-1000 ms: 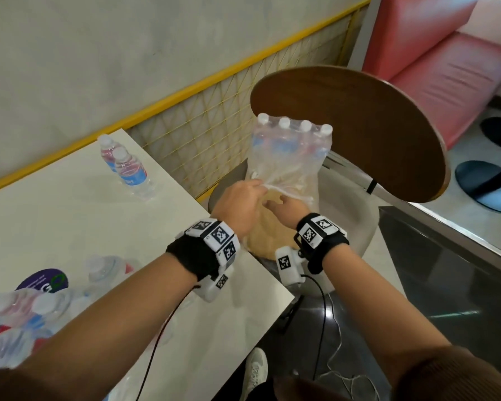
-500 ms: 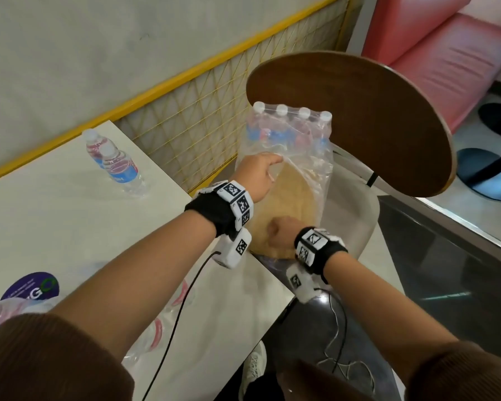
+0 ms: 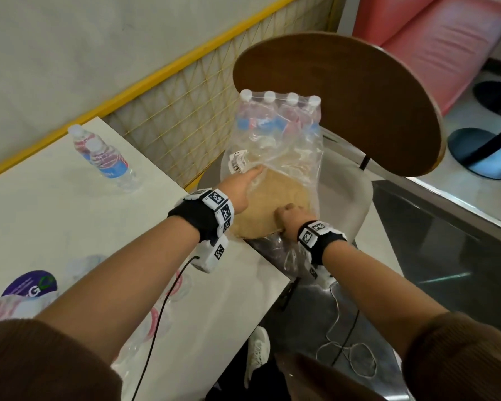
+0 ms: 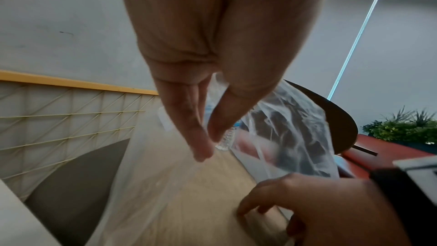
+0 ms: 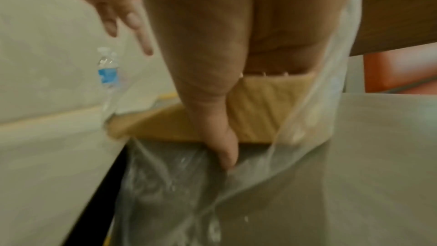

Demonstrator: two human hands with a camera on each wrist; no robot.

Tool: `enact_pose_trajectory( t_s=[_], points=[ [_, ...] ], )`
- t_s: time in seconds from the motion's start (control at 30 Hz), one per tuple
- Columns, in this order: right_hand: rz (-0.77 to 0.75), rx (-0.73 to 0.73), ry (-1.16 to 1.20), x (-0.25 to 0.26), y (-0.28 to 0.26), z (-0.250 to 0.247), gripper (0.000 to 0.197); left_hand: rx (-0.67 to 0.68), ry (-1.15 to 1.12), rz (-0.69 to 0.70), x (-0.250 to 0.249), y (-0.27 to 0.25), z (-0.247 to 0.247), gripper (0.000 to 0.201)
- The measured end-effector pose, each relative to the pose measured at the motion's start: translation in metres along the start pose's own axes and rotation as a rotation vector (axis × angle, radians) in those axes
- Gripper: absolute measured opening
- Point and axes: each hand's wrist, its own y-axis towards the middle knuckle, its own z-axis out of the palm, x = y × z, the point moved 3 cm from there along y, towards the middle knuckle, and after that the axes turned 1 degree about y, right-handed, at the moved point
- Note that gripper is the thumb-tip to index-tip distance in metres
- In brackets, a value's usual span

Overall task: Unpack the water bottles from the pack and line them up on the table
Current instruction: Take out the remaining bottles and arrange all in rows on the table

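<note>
1. R hand (image 3: 289, 217): fingers curled round near edge of flat tan cardboard tray (image 3: 275, 204), gripping it w/ loose wrap.
2. L hand (image 3: 240, 183): fingers straight, relaxed, reaching into clear plastic-wrapped bottle pack (image 3: 278, 134); holds nothing.
3. Pack stands on grey chair seat (image 3: 347, 195) beside white table (image 3: 70, 212); 4 capped bottles inside, far end.
4. Two blue-labelled clear water bottles (image 3: 104, 160) upright at table's far edge.

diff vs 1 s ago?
Left hand left the wrap opening and reached deeper into the pack, fingers straight. Right hand drew back to the cardboard tray edge and grips it with the wrap. Unchanged: four bottles in the pack, two bottles on the table.
</note>
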Motion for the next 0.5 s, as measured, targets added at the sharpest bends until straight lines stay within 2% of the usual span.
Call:
enact_pose_trajectory(
  t_s=[0.07, 0.13, 0.23, 0.3, 0.33, 0.4, 0.5],
  points=[
    [0.027, 0.006, 0.082, -0.014, -0.008, -0.009, 0.053, -0.05, -0.03, 0.009, 0.0, -0.001, 0.0, 0.081],
    [0.019, 0.009, 0.278, -0.018, -0.021, -0.012, 0.046, -0.105, -0.06, 0.012, 0.0, 0.0, 0.001, 0.081],
    [0.04, 0.082, 0.725, -0.019, -0.044, 0.001, 0.009, -0.092, -0.069, 0.05, -0.003, 0.002, 0.009, 0.081],
    [0.172, 0.257, 0.956, -0.027, -0.055, 0.022, 0.017, -0.05, -0.057, 0.065, -0.003, 0.001, 0.015, 0.079],
    [0.248, 0.307, 0.995, -0.033, -0.059, 0.034, 0.015, -0.04, -0.053, 0.064, -0.002, 0.001, 0.018, 0.078],
    [0.338, 0.27, 1.017, -0.042, -0.063, 0.05, 0.021, -0.046, -0.065, 0.053, 0.001, 0.001, 0.021, 0.076],
    [0.332, 0.199, 1.128, -0.032, -0.061, 0.06, 0.02, -0.074, -0.092, 0.039, 0.004, 0.001, 0.02, 0.071]
  ],
)
